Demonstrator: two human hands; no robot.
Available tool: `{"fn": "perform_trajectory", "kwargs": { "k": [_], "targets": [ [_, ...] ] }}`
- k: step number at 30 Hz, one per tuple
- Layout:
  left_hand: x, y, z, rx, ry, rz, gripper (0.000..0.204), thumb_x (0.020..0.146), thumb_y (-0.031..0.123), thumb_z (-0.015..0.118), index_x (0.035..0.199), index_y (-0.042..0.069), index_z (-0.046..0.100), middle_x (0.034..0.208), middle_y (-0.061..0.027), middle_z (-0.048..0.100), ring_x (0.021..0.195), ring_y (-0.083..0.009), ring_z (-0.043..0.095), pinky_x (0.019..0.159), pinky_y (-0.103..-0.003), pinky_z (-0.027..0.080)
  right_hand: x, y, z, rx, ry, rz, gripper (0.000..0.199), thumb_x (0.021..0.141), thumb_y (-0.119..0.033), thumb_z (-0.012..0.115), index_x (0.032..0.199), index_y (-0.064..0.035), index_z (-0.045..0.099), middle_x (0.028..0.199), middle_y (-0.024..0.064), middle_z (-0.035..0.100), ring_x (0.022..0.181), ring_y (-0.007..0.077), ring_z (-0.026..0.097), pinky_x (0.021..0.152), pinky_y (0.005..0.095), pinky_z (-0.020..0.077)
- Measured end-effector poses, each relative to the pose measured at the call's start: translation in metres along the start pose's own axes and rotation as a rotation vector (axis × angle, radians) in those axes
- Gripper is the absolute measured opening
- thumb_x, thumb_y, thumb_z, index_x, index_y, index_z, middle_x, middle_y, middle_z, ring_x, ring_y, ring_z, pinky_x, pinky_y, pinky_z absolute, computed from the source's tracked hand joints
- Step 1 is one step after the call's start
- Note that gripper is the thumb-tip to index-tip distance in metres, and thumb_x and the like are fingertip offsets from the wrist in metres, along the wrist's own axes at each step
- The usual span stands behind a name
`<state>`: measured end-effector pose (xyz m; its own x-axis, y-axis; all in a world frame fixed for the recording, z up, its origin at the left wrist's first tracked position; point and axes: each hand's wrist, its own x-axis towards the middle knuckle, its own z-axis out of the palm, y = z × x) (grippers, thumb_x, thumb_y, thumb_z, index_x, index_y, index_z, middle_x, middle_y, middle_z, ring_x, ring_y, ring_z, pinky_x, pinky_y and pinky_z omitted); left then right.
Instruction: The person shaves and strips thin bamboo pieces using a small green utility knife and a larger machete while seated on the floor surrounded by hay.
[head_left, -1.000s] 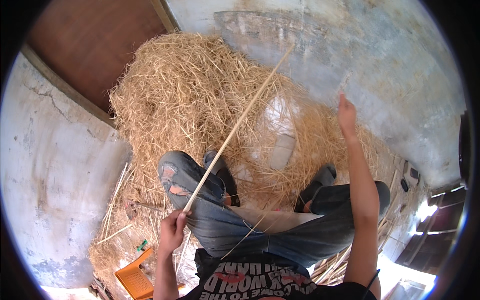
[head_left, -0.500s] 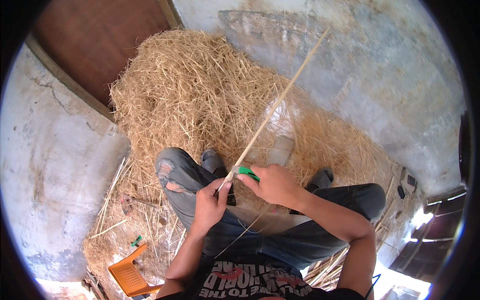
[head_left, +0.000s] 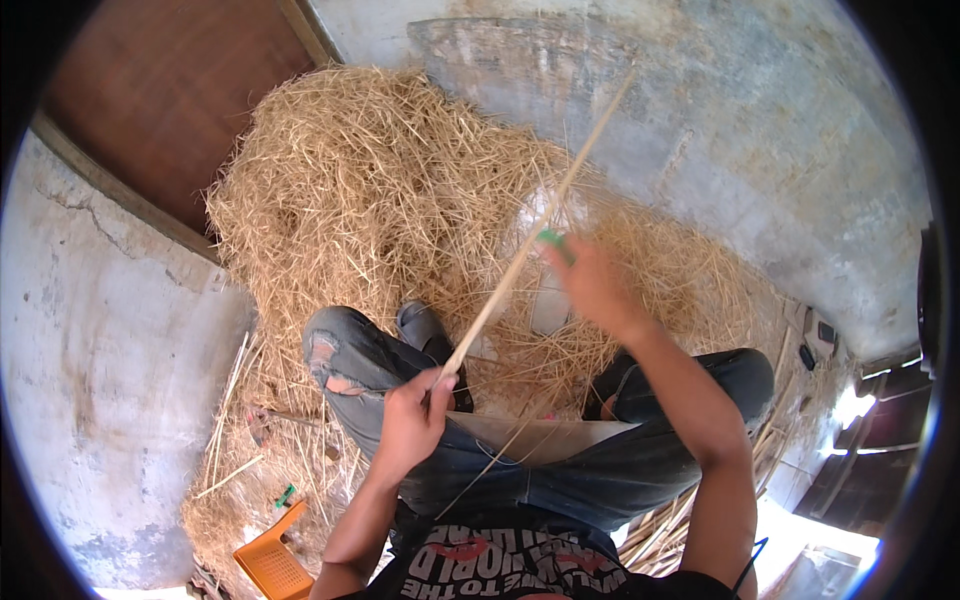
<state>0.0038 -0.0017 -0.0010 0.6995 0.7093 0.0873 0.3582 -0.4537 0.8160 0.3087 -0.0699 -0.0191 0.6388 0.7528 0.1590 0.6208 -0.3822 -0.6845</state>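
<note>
A long pale bamboo strip (head_left: 519, 262) slants up and away to the right from my lap. My left hand (head_left: 412, 418) is closed round its near end. Farther along the strip, my right hand (head_left: 598, 290) grips a green-handled knife (head_left: 556, 246), slightly blurred by motion. The knife lies against or right beside the strip; its blade cannot be made out clearly. A tan cloth or pad (head_left: 545, 440) lies across my thighs under the strip.
A large heap of shavings (head_left: 340, 180) fills the corner ahead, by a brown door (head_left: 170, 110). An orange plastic chair (head_left: 272, 562) and a small green tool (head_left: 286, 495) are at lower left. Bamboo strips (head_left: 660, 535) lie to my right. A grey wall (head_left: 760, 150) stands beyond.
My right hand has moved the knife away from my left hand, up along the strip toward its far part. My left hand keeps its hold on the near end.
</note>
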Motion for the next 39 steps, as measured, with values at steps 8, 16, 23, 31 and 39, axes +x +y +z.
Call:
{"fn": "perform_trajectory", "kwargs": {
  "k": [8, 16, 23, 31, 39],
  "targets": [
    [-0.056, -0.042, -0.066, 0.114, -0.236, -0.081, 0.018, 0.101, 0.015, 0.065, 0.107, 0.001, 0.074, 0.076, -0.0072, 0.070, 0.066, -0.0094, 0.059, 0.062, -0.028, 0.048, 0.060, 0.101, -0.063, -0.172, 0.243, 0.204, 0.063, 0.105, -0.050, 0.048, 0.083, 0.0053, 0.067, 0.070, 0.0266, 0.063, 0.067, 0.0448, 0.059, 0.066, 0.0517, 0.0463],
    [-0.134, -0.131, -0.195, -0.072, -0.117, -0.402, 0.019, 0.101, 0.015, 0.065, 0.102, -0.002, 0.074, 0.068, 0.0023, 0.059, 0.060, -0.0033, 0.047, 0.053, -0.023, 0.037, 0.080, 0.258, -0.138, -0.134, 0.667, 0.532, 0.077, 0.105, -0.060, 0.041, 0.079, 0.0077, 0.068, 0.080, 0.0269, 0.067, 0.075, 0.0380, 0.061, 0.077, 0.0489, 0.0477],
    [-0.079, -0.071, -0.097, -0.316, -0.121, -0.249, 0.015, 0.108, 0.015, 0.049, 0.115, 0.004, 0.056, 0.085, -0.0010, 0.060, 0.066, -0.0064, 0.049, 0.056, -0.022, 0.037, 0.069, 0.129, -0.056, 0.053, 0.301, 0.181, 0.068, 0.105, -0.056, 0.046, 0.097, 0.0071, 0.070, 0.079, 0.0191, 0.066, 0.078, 0.0271, 0.062, 0.080, 0.0410, 0.0497],
    [0.002, -0.023, -0.001, -0.428, -0.412, -0.109, 0.018, 0.112, 0.016, 0.037, 0.125, 0.005, 0.042, 0.093, -0.0101, 0.066, 0.059, -0.0083, 0.050, 0.054, -0.024, 0.043, -0.019, -0.048, -0.008, 0.136, -0.222, -0.258, 0.049, 0.102, -0.050, 0.057, 0.104, -0.0034, 0.072, 0.066, 0.0149, 0.063, 0.057, 0.0323, 0.063, 0.056, 0.0446, 0.0478],
    [0.022, -0.010, 0.032, -0.317, -0.262, -0.208, 0.022, 0.110, 0.021, 0.045, 0.116, 0.001, 0.052, 0.075, -0.0070, 0.061, 0.062, -0.0140, 0.056, 0.060, -0.033, 0.046, -0.066, -0.058, 0.013, -0.020, -0.321, -0.348, 0.039, 0.100, -0.045, 0.060, 0.099, -0.0086, 0.075, 0.060, 0.0186, 0.062, 0.056, 0.0406, 0.063, 0.052, 0.0495, 0.0480]
  ]
}}
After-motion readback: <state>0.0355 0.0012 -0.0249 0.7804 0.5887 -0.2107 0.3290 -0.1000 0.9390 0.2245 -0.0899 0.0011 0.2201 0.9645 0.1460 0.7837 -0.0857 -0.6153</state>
